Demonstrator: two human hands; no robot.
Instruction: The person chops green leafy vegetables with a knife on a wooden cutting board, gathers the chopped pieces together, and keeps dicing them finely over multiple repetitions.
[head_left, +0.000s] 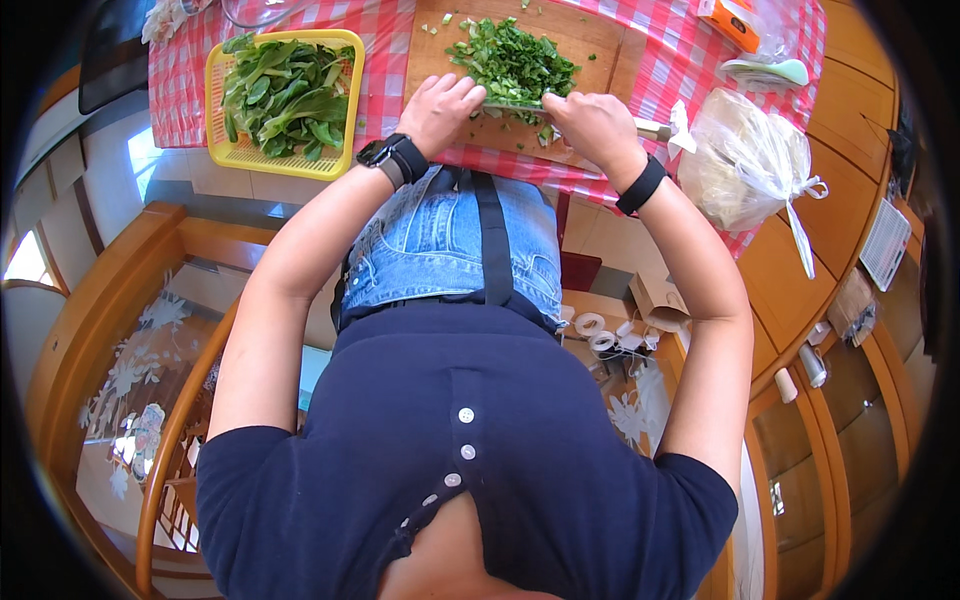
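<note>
My right hand (596, 127) grips a kitchen knife with a pale handle (652, 129), whose butt sticks out to the right of the hand. The knife's blade (514, 109) lies crosswise at the near edge of a heap of chopped leafy greens (517, 60). At the blade's left end is my left hand (441, 112), its fingers and thumb closed around the tip; the exact contact is partly hidden. Beneath the greens is a wooden cutting board (431, 56), with loose bits scattered about. To the left, whole leafy greens (289, 101) fill a yellow plastic basket (351, 150).
A red-and-white checked tablecloth (386, 82) covers the table. At right sit a tied clear plastic bag (742, 161) with pale contents, crumpled white material (679, 131), a pale green utensil (784, 73) and an orange box (731, 22). A glass bowl (259, 9) stands at the far left.
</note>
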